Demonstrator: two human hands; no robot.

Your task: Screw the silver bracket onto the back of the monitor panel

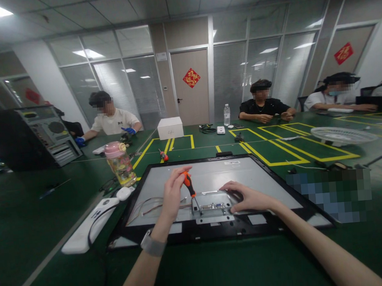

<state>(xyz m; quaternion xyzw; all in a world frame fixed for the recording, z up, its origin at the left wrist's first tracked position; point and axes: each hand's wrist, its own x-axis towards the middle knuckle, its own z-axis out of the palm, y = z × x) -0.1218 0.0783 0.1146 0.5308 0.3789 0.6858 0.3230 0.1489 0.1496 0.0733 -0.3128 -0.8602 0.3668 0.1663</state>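
Note:
A flat display panel point(193, 176) with a black frame lies back side up on the table in front of me. My left hand point(172, 195), with a watch point(153, 243) on its wrist, is closed on an orange-and-black screwdriver point(189, 185). The screwdriver slants down, its tip at the left part of a metal bracket point(211, 197) with a row of ports. Around the bracket's right end, my right hand point(250, 196) grips with thumb and fingers; its fingertips are partly hidden. Thin cables point(150, 208) run along the panel left of the bracket.
Left of the panel are a white power bank-like device point(88, 226) with a black cable and a pink-lidded bottle point(118, 164). A computer case point(46, 136) stands far left. Beyond are a white box point(170, 128), a red screwdriver point(163, 155) and several seated people.

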